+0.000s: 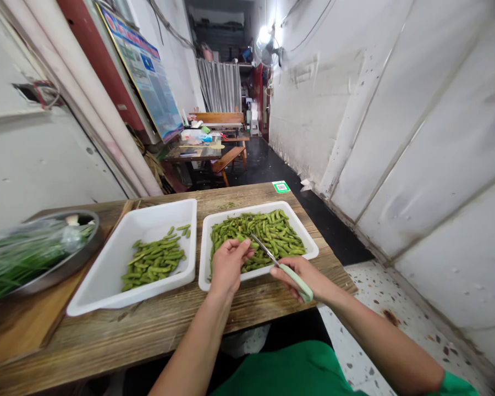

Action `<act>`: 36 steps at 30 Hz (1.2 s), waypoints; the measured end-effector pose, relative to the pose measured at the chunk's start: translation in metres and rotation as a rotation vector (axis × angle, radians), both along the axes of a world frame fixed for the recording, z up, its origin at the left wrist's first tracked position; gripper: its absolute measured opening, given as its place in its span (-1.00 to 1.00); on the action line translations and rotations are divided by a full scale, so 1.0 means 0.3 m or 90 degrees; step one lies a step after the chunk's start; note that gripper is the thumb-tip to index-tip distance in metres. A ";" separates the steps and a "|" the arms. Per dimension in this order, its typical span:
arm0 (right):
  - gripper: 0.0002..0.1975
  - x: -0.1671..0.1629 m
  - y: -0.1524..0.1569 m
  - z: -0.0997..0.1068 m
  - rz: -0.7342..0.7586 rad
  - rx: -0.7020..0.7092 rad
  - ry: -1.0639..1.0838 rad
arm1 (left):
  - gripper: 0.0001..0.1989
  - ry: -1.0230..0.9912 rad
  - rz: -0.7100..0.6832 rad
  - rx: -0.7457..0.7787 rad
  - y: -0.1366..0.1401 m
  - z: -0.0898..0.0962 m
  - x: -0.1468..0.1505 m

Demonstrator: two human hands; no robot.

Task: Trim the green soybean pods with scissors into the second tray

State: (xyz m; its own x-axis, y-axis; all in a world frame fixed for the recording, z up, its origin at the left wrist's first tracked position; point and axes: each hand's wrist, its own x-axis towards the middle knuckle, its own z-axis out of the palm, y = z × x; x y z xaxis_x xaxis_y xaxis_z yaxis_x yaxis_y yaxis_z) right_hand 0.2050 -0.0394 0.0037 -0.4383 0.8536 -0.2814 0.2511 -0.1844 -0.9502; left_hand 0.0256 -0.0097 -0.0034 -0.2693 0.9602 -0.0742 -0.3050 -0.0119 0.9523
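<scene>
At the fuller tray, the left hand pinches one pod in bent fingers; the right hand grips slanting scissors.

pale-green-handled scissors slant over green pods heaped in a white tray.

Far left on my feed there's 1 metal bowl of leafy greens, partly in clear plastic, over a wooden board. I see a green QR sticker too. Way back: a cluttered small table, wooden bench, grey curtain, bluish poster on the left and 1 bright lamp.
</scene>
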 end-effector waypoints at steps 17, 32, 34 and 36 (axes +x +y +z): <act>-0.62 0.028 0.006 -0.006 -0.002 -0.047 0.062 | -0.71 1.000 -0.331 0.136 0.051 -0.019 -0.166; -0.58 0.026 -0.009 0.021 -0.007 -0.034 0.051 | -0.79 1.010 -0.460 0.113 0.105 0.024 -0.146; -0.57 0.027 -0.009 0.023 -0.008 -0.031 0.046 | -0.87 1.029 -0.447 0.118 0.112 0.022 -0.141; -0.57 0.026 -0.010 0.022 -0.005 -0.029 0.048 | -0.88 0.975 -0.441 0.147 0.116 0.022 -0.137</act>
